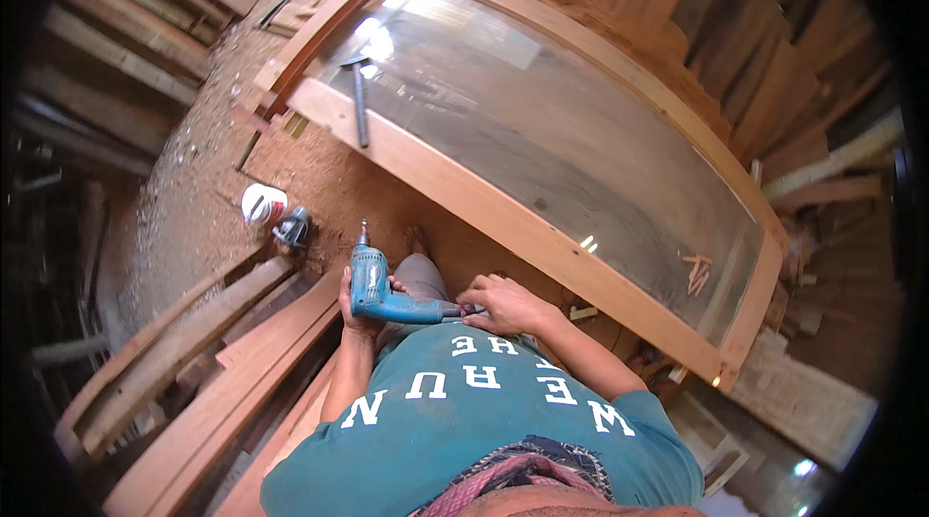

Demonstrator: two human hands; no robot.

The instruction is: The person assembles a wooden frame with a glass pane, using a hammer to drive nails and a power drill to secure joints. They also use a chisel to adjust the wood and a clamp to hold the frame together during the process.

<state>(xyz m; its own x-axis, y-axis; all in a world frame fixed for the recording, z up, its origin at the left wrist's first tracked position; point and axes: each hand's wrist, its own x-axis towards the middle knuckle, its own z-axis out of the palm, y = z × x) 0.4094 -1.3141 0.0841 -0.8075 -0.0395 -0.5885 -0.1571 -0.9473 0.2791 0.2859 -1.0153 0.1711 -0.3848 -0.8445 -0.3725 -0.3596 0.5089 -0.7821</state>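
A teal power drill [371, 283] lies across my lap, its bit pointing away from me. My left hand [356, 316] is wrapped round the drill's body from the left, with fingertips showing on the far side. At the end of the drill's handle, my right hand [510, 304] is closed with bent fingers at the black cord [471, 311]. Beyond my knees lies a large wooden frame [455, 190] around a clear, dusty glass panel [523, 130]. A hammer [361, 111] rests over the frame's near rail, its head on the glass.
Small wood slivers [697, 273] lie on the glass toward the right. On the sandy floor at left stand a white tub [261, 203] and a grey power tool [292, 228]. Long planks [227, 391] are stacked to my left, and boards [774, 82] lean at far right.
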